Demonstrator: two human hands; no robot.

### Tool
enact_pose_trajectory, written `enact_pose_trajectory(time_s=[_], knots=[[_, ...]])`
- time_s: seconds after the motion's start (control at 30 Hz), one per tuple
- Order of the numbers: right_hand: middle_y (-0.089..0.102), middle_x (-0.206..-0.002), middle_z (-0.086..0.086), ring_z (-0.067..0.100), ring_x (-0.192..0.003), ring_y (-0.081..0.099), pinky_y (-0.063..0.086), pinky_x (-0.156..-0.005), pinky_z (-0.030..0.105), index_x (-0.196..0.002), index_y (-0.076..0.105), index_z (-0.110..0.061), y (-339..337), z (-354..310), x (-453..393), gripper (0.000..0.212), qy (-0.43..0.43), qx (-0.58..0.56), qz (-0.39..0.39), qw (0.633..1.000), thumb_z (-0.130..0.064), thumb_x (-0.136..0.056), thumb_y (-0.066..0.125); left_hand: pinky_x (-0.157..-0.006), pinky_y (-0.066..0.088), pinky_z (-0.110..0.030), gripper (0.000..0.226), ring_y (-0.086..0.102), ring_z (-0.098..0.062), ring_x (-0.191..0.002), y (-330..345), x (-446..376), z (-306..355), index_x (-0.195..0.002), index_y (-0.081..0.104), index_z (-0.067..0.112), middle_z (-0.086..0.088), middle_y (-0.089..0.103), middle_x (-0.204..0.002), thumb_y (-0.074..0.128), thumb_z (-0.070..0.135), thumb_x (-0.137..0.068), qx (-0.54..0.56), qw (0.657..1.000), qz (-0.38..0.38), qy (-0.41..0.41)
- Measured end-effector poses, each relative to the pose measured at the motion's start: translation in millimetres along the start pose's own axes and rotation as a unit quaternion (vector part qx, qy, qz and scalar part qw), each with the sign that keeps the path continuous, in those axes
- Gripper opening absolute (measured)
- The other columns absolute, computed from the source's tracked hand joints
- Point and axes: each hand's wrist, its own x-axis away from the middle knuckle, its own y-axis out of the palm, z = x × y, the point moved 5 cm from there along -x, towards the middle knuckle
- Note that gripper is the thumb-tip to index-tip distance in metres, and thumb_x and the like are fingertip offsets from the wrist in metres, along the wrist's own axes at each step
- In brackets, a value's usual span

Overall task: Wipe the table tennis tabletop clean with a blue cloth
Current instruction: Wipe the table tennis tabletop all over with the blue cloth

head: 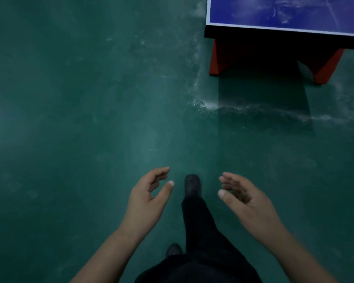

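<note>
From the head view, both hands hang out front over the green floor [70, 119], and neither one has anything in it. The left hand [145, 201] is relaxed, fingers loosely curved with the thumb standing off, holding nothing; the right hand [247, 203] is spread flatter, palm turned inward, fingers nearly straight, also bare. Up ahead and off to the right sits the tabletop [243, 11], only its near corner in frame, blue with a white edge line and pale dusty smears across it, carried on red legs [216, 62]. It lies well apart from both hands, and the right hand is the nearer of the two. Its edges run off past the frame, so the long axis can't be told from here. No blue cloth anywhere in sight, not in either hand, not on the floor, not on the visible corner. A dark shoe [192, 185] is planted forward between the hands, pointing roughly toward the table. My read: wiping hasn't begun, and a cloth must be found first. No containers in view.
</note>
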Motion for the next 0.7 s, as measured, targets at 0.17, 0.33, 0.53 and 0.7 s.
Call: enact_pose_trajectory(time_s=[0.17,0.33,0.53,0.7], knots=[[0.070,-0.113,-0.022,-0.002,-0.108,0.064,0.050,-0.096,0.022,-0.115,0.065,-0.040,-4.6,-60.3,-149.7,0.034,-0.008,-0.022,-0.006,1.000,-0.023,-0.087,0.073,-0.101,0.050,-0.036,0.025,0.065,-0.005,-0.109,6.4,-147.6,46.8,-0.108,0.067,0.029,0.013,0.072,-0.108,0.069,0.012,-0.090,0.022,1.000,0.017,0.001],[0.070,-0.111,-0.022,-0.003,-0.106,0.064,0.050,-0.094,0.018,-0.116,0.065,-0.038,-3.1,-130.6,-289.2,0.033,-0.006,-0.014,-0.030,0.999,-0.021,-0.088,0.073,-0.099,0.050,-0.035,0.022,0.065,-0.005,-0.109,-17.6,-283.8,100.9,-0.107,0.068,0.032,0.017,0.071,-0.109,0.069,0.028,-0.086,0.022,0.999,0.025,0.013],[0.068,-0.114,-0.024,-0.002,-0.109,0.064,0.048,-0.097,0.025,-0.117,0.063,-0.044,28.8,-199.0,-448.0,0.036,-0.022,0.004,-0.054,0.998,-0.027,-0.087,0.074,-0.094,0.052,-0.026,0.023,0.067,-0.007,-0.107,-67.1,-445.2,121.3,-0.109,0.068,0.027,0.013,0.072,-0.110,0.070,0.015,-0.090,0.040,0.997,0.064,0.012],[0.066,-0.118,-0.027,-0.006,-0.114,0.060,0.047,-0.101,0.028,-0.119,0.062,-0.046,70.2,-236.8,-583.0,0.034,-0.020,0.024,-0.027,0.999,-0.038,-0.087,0.070,-0.096,0.052,-0.027,0.026,0.066,-0.003,-0.108,-99.4,-593.7,117.4,-0.110,0.068,0.028,0.017,0.071,-0.111,0.070,0.012,-0.090,0.035,0.999,0.038,-0.002]])
